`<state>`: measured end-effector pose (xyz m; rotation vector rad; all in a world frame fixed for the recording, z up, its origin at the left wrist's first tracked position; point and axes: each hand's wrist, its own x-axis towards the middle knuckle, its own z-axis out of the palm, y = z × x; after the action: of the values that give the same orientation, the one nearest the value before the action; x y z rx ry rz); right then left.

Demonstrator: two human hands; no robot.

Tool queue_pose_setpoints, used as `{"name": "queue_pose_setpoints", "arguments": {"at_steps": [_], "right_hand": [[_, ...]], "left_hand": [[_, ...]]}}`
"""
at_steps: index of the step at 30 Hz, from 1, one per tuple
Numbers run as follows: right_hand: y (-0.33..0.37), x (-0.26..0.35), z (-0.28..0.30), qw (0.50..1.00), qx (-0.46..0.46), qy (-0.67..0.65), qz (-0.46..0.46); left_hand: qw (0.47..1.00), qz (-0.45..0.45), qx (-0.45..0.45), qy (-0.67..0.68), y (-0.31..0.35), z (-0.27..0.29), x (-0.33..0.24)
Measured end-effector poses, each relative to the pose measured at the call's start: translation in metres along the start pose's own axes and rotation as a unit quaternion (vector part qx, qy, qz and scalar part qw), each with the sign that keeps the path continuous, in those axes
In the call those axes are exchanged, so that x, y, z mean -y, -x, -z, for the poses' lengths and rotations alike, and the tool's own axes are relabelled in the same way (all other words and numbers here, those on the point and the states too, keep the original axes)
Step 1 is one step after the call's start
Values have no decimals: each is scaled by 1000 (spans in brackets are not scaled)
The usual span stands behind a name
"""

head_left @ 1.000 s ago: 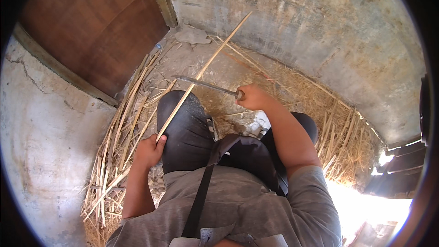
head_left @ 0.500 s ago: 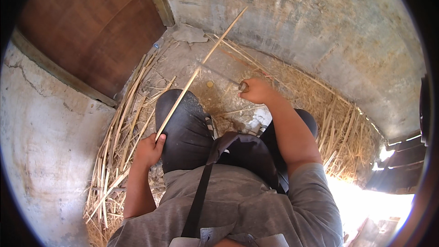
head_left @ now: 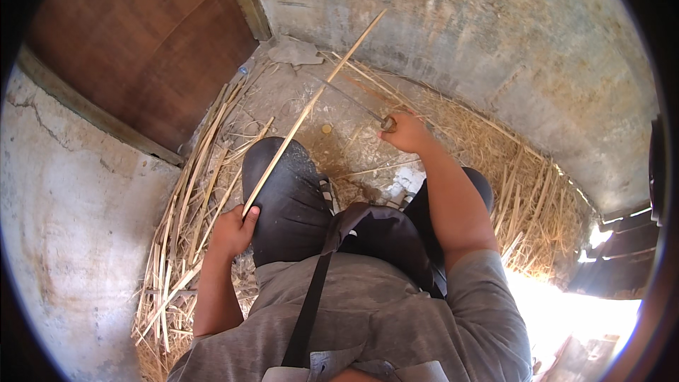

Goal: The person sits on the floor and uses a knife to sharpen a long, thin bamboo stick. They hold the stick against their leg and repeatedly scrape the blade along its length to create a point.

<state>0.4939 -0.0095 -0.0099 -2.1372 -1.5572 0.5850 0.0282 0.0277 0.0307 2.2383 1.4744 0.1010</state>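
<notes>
My left hand (head_left: 236,230) is closed round the near end of a long, pale strip, which looks like split bamboo (head_left: 305,111). The strip slants over my left knee, up and away to the right. In my right hand (head_left: 410,133) is the handle of a knife (head_left: 357,104) with a long, thin blade. Its blade reaches left and away from my fist, and its far part meets or crosses the strip beyond the knee. Whether blade and strip touch I cannot tell.
Several similar strips (head_left: 180,223) lie in a heap on my left along the wall. Straw-like shavings and more strips (head_left: 527,205) cover the floor to the right. A brown door panel (head_left: 141,42) stands far left, and a flat stone (head_left: 295,52) lies near the corner.
My right hand has moved slightly away and to the right, and the knife has slid farther along the strip toward its far end. My left hand keeps its hold, nearly still.
</notes>
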Motion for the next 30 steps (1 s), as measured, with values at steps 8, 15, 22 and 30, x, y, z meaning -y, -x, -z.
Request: {"name": "queue_pose_setpoints", "arguments": {"at_steps": [8, 15, 22, 30], "right_hand": [[4, 20, -6, 997, 63, 31, 38], [4, 15, -24, 995, 43, 39, 82], [1, 2, -3, 1000, 7, -14, -16], [6, 22, -7, 996, 73, 27, 54]], "left_hand": [[1000, 1, -5, 4, 0, -2, -1], [1000, 8, -3, 3, 2, 3, -9], [1000, 7, 5, -10, -1, 4, -7], [1000, 16, 2, 7, 1, 3, -10]]}}
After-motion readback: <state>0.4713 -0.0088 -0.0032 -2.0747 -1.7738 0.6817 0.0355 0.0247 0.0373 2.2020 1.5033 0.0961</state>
